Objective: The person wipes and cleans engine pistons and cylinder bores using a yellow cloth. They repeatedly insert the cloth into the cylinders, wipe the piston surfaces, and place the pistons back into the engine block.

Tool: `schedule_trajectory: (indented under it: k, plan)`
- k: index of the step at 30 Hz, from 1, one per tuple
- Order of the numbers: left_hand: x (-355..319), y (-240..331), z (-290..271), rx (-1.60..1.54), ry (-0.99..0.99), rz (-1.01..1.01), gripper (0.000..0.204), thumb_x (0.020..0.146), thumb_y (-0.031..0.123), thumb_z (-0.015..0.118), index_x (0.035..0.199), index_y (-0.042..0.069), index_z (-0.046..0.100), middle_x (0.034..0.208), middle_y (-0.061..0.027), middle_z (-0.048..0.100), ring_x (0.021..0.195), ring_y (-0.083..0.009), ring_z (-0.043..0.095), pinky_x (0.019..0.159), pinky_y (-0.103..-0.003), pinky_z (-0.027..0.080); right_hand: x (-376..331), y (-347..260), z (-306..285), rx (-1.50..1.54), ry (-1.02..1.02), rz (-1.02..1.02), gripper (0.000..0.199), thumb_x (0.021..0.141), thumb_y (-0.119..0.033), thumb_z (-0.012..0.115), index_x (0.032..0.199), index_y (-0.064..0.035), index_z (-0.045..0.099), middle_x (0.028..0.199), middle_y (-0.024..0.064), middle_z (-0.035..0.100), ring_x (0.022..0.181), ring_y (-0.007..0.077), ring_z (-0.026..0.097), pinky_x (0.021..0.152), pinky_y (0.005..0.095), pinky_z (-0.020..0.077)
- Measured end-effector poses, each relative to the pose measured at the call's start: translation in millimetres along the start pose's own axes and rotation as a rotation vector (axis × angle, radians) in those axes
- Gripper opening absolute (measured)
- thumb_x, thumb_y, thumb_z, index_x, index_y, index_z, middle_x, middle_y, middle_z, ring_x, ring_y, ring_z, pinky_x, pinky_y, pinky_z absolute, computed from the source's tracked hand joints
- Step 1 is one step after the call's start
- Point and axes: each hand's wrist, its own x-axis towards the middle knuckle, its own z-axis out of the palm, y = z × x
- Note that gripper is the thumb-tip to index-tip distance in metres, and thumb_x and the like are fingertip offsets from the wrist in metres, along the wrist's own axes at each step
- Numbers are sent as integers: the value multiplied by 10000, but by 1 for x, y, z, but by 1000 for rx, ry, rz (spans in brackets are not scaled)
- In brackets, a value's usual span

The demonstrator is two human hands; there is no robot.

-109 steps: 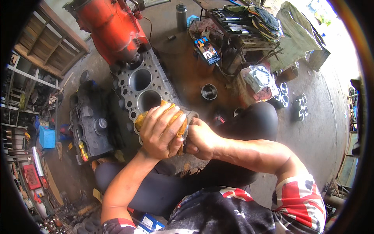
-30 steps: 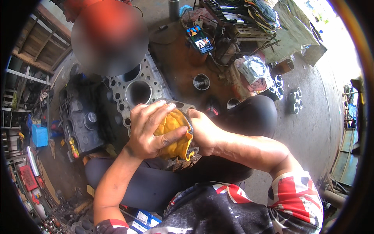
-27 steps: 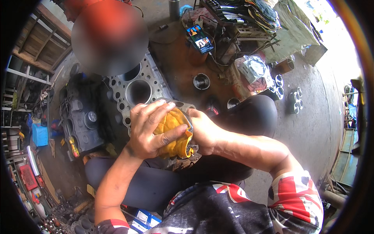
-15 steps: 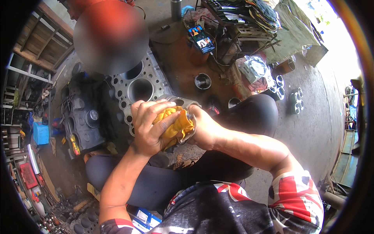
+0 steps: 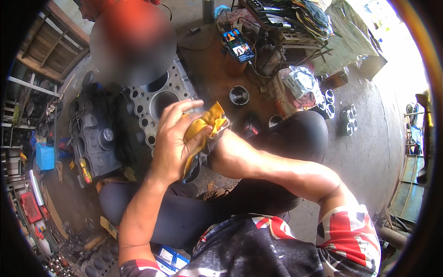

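Observation:
My left hand (image 5: 173, 138) is closed round a crumpled yellow cloth (image 5: 198, 131), its upper fingers slightly smeared by motion. Against the cloth sits a grey metal part (image 5: 196, 171), mostly covered, so its full shape is hidden. My right hand (image 5: 230, 152) grips that part from the right side, with its fingers mostly out of sight. Just beyond my hands lies an engine block (image 5: 177, 87) with large round bores and smaller holes in its top face.
Across the block is a person in red (image 5: 134, 14). A second engine block (image 5: 94, 138) with a screwdriver (image 5: 85, 170) stands left. A lit phone (image 5: 238, 45), a metal ring-shaped part (image 5: 239, 95) and several metal cylindrical parts (image 5: 349, 120) are farther right. A blue box (image 5: 45, 156) is far left.
My left hand and the cloth have shifted slightly over the metal part, and its fingers have straightened somewhat. My right hand has turned and moved a little left; less of the part's top shows.

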Motion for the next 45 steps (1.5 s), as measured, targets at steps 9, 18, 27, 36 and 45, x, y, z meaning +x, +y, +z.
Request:
schedule_trajectory:
  k: [9,18,27,36,45]
  plan:
    - [-10,-19,-2,-223,-469,-280,342,1020,286,701,1176,-15,740,1035,-226,746,963,-371,740,844,-418,552,-12,-25,4,-147,-504,23,112,801,-80,668,851,-2,731,813,192,739,779,379,759,712,472,618]
    - [-14,-55,14,15,-443,-88,384,999,375,706,1034,-4,755,968,-251,715,926,-426,692,805,-498,524,-19,-36,8,-507,-642,-282,82,810,-165,716,795,-87,736,807,89,742,761,261,763,641,391,613]
    - [-1,-42,-26,-421,-593,-196,387,1090,356,629,1175,-13,703,1075,-99,664,967,-208,636,866,-358,509,-18,-18,27,-150,-406,-515,192,776,-143,693,945,-62,729,778,118,720,729,310,746,667,424,603]
    - [-45,14,-8,-48,-498,60,445,1000,424,695,1249,55,711,1172,-155,705,1097,-358,682,999,-455,513,-26,-17,3,218,-491,-160,288,946,-148,632,1222,-84,680,1183,153,711,1136,349,687,976,476,554]
    - [-37,8,18,-118,-323,-105,269,1047,193,608,888,-23,622,811,-253,668,799,-470,665,722,-515,520,-22,-21,5,-71,-610,-181,235,889,-99,634,1111,-60,701,1092,159,731,1059,353,703,953,477,550]
